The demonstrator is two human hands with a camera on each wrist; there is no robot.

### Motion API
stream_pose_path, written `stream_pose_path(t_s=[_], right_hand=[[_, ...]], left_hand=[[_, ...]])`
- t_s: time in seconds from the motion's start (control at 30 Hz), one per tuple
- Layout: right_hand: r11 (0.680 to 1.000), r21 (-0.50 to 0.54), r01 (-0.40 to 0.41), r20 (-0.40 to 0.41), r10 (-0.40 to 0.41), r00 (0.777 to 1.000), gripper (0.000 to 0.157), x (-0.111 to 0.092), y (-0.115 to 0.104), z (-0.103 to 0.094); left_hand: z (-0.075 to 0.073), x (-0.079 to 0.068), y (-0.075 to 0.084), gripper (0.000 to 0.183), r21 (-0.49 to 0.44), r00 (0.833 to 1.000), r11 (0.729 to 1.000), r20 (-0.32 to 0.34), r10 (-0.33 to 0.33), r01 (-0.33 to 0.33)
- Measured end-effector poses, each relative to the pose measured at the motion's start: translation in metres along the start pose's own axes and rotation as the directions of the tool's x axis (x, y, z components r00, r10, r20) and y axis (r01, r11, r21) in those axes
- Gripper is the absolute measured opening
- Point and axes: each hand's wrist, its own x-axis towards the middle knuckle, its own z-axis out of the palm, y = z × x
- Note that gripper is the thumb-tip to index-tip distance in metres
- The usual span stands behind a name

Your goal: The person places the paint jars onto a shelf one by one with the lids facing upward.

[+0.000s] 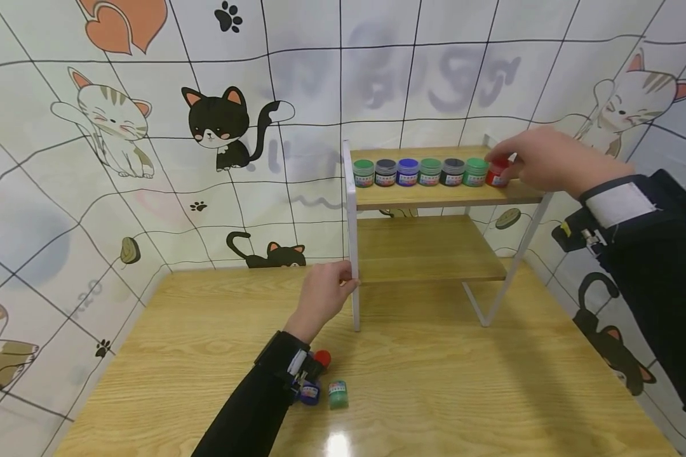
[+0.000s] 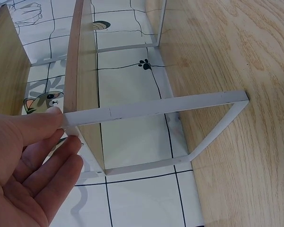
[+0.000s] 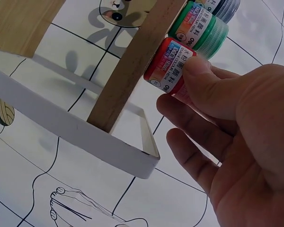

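Note:
My right hand (image 1: 540,158) pinches a red paint jar (image 3: 166,66) between thumb and fingers at the right end of a row on the upper board (image 1: 434,198). Beside it stands a green-lidded paint jar (image 1: 476,172), and several more jars with green, dark and blue lids continue the row leftward. My left hand (image 1: 324,295) holds the white metal frame (image 2: 151,108) of the two-tier wooden shelf at its left side. In the left wrist view the thumb lies on the frame near the end of the lower board (image 2: 87,90), with the fingertips just below it.
On the wooden table (image 1: 217,381), near my left wrist, lie a green paint jar (image 1: 338,395), a blue paint jar (image 1: 310,393) and a red one (image 1: 322,358), partly hidden by the sleeve. A wall covering with cat drawings (image 1: 220,127) rises behind the shelf.

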Motion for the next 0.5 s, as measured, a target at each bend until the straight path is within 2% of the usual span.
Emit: stream_pose_path(t_s=[0.5], right_hand=[[1.0, 0.006, 0.023, -0.02, -0.023, 1.0, 0.041, -0.0012, 0.0027, 0.0034]], left_hand=[[-0.0002, -0.0006, 0.0018, 0.008, -0.005, 1.0, 1.0, 0.005, -0.023, 0.023]])
